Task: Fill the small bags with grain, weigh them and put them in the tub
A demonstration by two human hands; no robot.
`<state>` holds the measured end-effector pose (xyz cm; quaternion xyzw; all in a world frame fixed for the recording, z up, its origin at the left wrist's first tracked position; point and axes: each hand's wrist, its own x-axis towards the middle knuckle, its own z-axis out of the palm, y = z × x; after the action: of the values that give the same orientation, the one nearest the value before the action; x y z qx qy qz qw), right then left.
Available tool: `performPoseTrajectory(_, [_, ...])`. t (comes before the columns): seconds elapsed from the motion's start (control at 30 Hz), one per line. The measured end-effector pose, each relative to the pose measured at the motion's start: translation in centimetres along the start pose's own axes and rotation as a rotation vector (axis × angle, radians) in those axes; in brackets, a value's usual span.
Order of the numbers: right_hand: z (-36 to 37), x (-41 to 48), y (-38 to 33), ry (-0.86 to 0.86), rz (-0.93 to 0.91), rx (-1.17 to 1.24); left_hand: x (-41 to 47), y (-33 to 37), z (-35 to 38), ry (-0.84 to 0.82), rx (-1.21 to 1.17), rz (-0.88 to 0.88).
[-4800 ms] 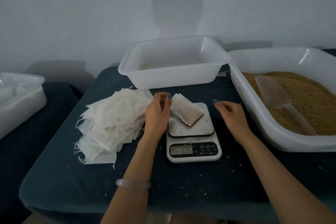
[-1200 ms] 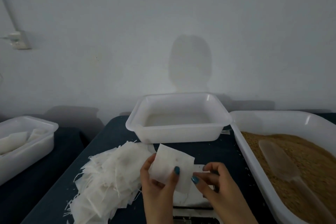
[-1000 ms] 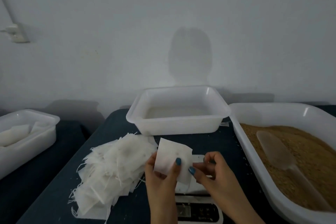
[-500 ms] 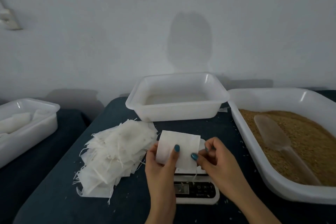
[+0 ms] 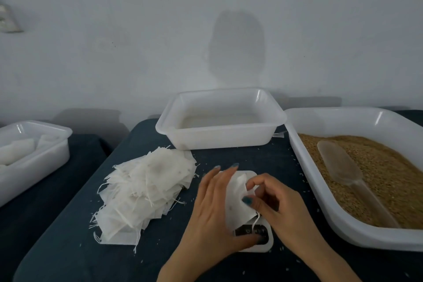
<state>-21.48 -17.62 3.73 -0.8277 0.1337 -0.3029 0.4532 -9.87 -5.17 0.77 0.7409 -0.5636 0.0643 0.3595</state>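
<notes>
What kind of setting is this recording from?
Probably a small home or workshop packing station: a white digital kitchen scale, a heap of empty white mesh bags and a large white tub of brown grain on a dark cloth-covered table.

Bare pale grey wall (image 5: 137, 30) in dim light, dark blue cloth-covered table (image 5: 57, 247), soft shadow on wall (image 5: 237, 46)

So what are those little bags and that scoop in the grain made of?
The small bag looks like thin white non-woven or filter-paper fabric: matte, creasing softly, with a loose drawstring. The stacked bags show the same frayed threads. The scoop seems frosted translucent plastic; grain shows dimly through it.
</notes>
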Motion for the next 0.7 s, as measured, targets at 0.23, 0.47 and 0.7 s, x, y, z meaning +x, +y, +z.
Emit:
performPoseTrajectory(0.23, [-0.7,0.1,0.0,0.002,-0.087,-0.144,0.7,0.6,0.0,-0.071,-0.035,-0.157])
performPoseTrajectory(0.47, [-2.0,0.1,0.1,-0.074,-0.318,-0.443,1.3,0.0,-1.1,-0.279,-0.451,-0.282])
performPoseTrajectory(0.7, [-2.2,0.5,-0.1,0.027,-0.527,-0.601,1.6,-0.6,-1.4,-0.356,-0.376,-0.227])
